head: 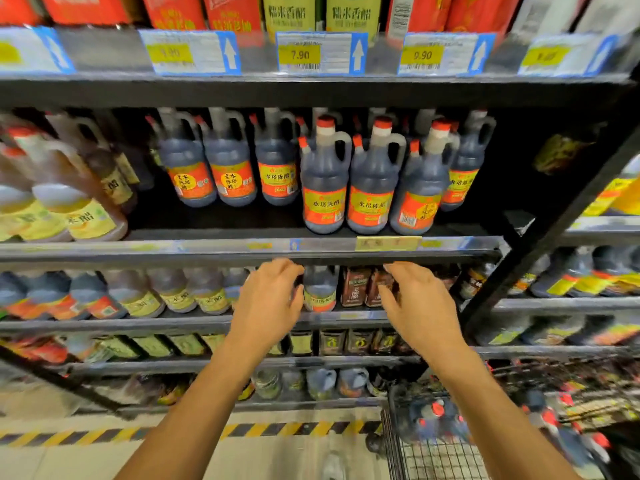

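Head view: two bare arms show at the bottom edge. Low on the right is a shopping cart of thin metal wire (433, 459). Dark bottles with red caps (438, 410) lie in it. A yellow and black striped line (104, 434) runs on the pale floor by the shelves.

The left hand (268, 299) and the right hand (419, 306) are up in front of a black metal shelf (207, 322). Each hand has its fingers loosely bent and spread, and holds nothing. Between them, on that shelf, stands a small dark plastic bottle with a yellow and orange label (320, 289). It is just beside the left fingertips. It is too blurry to tell if they touch it. Right of it stand brown boxy bottles (356, 287), partly behind the right hand's fingers.

One shelf up, three big dark jugs with loop handles and red caps (375, 181) stand side by side at the front edge. They look smooth and shiny. More jugs of the same kind (228, 168) stand further back on the left. Round pale yellow bottles (79, 216) sit at the far left, blurred.

Higher still is a row of white and blue paper price tags (322, 53). Above it are red packs (173, 8) and green bottles (289, 12).
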Available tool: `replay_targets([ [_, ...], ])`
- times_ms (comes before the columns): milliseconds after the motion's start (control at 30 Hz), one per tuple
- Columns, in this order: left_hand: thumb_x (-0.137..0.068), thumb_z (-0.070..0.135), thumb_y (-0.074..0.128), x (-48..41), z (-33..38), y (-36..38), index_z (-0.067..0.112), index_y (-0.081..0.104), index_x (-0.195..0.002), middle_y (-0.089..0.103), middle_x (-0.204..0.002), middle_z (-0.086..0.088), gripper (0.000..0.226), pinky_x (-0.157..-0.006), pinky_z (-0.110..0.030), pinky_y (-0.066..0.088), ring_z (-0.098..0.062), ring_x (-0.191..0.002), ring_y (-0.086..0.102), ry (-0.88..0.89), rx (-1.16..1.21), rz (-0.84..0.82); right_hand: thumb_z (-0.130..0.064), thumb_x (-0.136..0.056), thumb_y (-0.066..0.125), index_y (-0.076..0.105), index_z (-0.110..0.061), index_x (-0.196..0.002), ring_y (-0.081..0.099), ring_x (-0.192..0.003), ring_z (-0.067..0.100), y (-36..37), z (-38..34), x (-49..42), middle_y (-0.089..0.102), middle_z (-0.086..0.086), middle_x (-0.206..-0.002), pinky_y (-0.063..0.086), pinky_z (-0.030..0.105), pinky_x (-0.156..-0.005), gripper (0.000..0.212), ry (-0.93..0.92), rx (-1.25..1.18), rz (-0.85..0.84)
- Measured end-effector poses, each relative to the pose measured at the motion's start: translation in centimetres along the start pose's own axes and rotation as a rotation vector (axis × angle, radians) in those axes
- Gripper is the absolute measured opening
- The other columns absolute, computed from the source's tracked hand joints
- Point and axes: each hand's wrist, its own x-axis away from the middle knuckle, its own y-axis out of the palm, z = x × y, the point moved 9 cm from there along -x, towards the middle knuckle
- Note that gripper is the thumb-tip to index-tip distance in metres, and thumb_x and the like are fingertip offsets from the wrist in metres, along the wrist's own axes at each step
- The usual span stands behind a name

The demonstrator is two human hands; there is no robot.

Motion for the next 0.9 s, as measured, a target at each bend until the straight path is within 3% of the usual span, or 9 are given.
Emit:
replay_targets([
  [133,-0.098,0.028,0.055,6.3,0.8,1.7,0.017,0.061,-0.126,0.061,-0.123,-0.002,0.031,-0.087,-0.04,0.052,-0.025,-0.11,0.059,-0.001,-0.014,-0.084,-0.033,-0.102,0.055,0.059,-0.014,-0.136,0.06,-0.118,0.027,0.9,-0.7,6.1,0.065,0.005,-0.128,0.05,0.04,-0.099,0.039,0.044,0.061,-0.15],
  [233,-0.1,0.032,0.051,11.9,1.5,3.5,0.022,0.059,-0.13,0.059,-0.127,0.001,0.032,-0.088,-0.039,0.049,-0.022,-0.112,0.058,-0.027,-0.04,-0.182,-0.035,-0.105,0.047,0.055,-0.017,-0.135,0.057,-0.116,0.025,1.3,-1.1,11.8,0.062,0.003,-0.128,0.049,0.039,-0.094,0.036,0.096,0.104,-0.264],
  [367,-0.101,0.032,0.047,19.2,3.1,6.1,0.025,0.061,-0.117,0.06,-0.116,0.001,0.022,-0.074,-0.035,0.051,-0.021,-0.097,0.059,-0.061,0.01,-0.323,-0.034,-0.104,0.046,0.055,-0.018,-0.136,0.057,-0.118,0.026,1.1,-1.2,19.5,0.061,0.003,-0.131,0.049,0.039,-0.094,0.036,0.184,0.073,-0.381],
  [500,-0.1,0.031,0.047,24.2,5.8,8.4,0.024,0.061,-0.112,0.06,-0.107,0.001,0.02,-0.076,-0.037,0.052,-0.023,-0.098,0.061,-0.023,0.07,-0.402,-0.034,-0.104,0.042,0.06,-0.021,-0.123,0.06,-0.109,0.026,0.5,0.1,25.7,0.063,0.001,-0.12,0.051,0.036,-0.079,0.029,0.269,0.071,-0.443],
  [633,-0.099,0.032,0.051,27.2,8.5,11.0,0.027,0.062,-0.127,0.059,-0.127,0.008,0.031,-0.091,-0.036,0.05,-0.018,-0.116,0.058,-0.031,0.177,-0.47,-0.033,-0.1,0.048,0.06,-0.023,-0.125,0.06,-0.11,0.029,-0.5,2.9,30.1,0.063,0.001,-0.122,0.052,0.04,-0.079,0.03,0.345,0.029,-0.447],
  [900,-0.099,0.033,0.051,26.2,15.1,16.1,0.03,0.06,-0.129,0.059,-0.129,0.01,0.032,-0.093,-0.03,0.047,-0.013,-0.118,0.057,0.04,0.2,-0.553,-0.031,-0.095,0.059,0.061,-0.018,-0.129,0.065,-0.103,0.029,-0.9,10.6,33.9,0.067,0.004,-0.116,0.056,0.043,-0.08,0.036,0.473,-0.031,-0.394],
])
